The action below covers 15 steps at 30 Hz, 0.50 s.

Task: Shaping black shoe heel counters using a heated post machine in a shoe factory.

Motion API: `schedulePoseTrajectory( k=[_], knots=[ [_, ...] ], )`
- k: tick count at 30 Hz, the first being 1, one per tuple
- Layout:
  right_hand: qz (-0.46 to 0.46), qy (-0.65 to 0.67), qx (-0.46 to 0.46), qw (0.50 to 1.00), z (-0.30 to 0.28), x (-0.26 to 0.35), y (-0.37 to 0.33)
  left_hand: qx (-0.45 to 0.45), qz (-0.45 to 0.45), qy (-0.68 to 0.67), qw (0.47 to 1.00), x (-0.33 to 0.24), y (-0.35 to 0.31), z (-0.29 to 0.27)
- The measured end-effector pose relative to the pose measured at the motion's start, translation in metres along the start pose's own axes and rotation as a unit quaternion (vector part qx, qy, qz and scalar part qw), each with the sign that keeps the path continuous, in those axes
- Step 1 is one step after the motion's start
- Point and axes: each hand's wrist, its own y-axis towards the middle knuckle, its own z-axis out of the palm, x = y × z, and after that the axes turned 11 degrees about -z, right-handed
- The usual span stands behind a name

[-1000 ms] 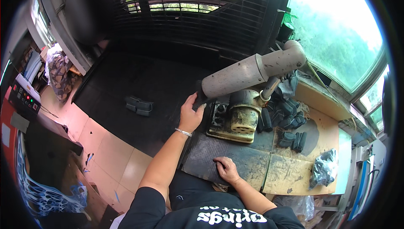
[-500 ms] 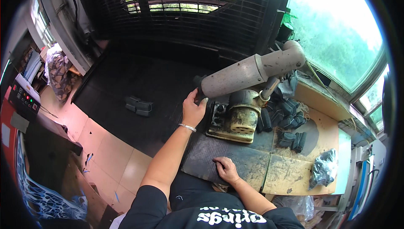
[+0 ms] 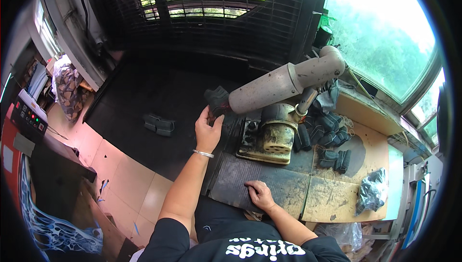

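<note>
My left hand [image 3: 208,132] is closed on the lower end of a dark grey, bulky piece [image 3: 216,97], probably fabric or foam. The piece stands at the nozzle end of a grey, perforated metal hot-air blower [image 3: 260,91], and a small red glow shows between them. The blower is mounted on a sooty cream motor base [image 3: 279,139]. On the worn cardboard [image 3: 236,177] in front of that base rests my right hand [image 3: 260,194], holding nothing, fingers loosely bent and apart. Another dark piece [image 3: 159,124] with pale edging lies on the black surface to the left.
Several dark bundled pieces [image 3: 332,129] lie right of the base. A crumpled clear plastic bag [image 3: 372,192] sits near the bench's right end. Behind stands a dark slatted grille [image 3: 202,26], with a window [image 3: 385,35] at right. A control box with lights [image 3: 30,112] is at far left.
My left hand has moved a little left and down, away from the nozzle. The dark piece, earlier mostly hidden at the nozzle, now shows beyond its end. My right hand has stayed in place.
</note>
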Motion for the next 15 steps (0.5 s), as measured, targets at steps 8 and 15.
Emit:
schedulePoseTrajectory(
  k=[8, 15],
  knots=[
    [-0.003, -0.007, 0.011, 1.0, 0.002, -0.006, -0.001, 0.069, -0.036, -0.107, 0.991, 0.006, -0.013, -0.005],
    [-0.014, -0.016, -0.004, 1.0, 0.0, -0.002, 0.005, 0.12, -0.041, -0.129, 0.983, 0.004, -0.026, -0.011]
  ],
)
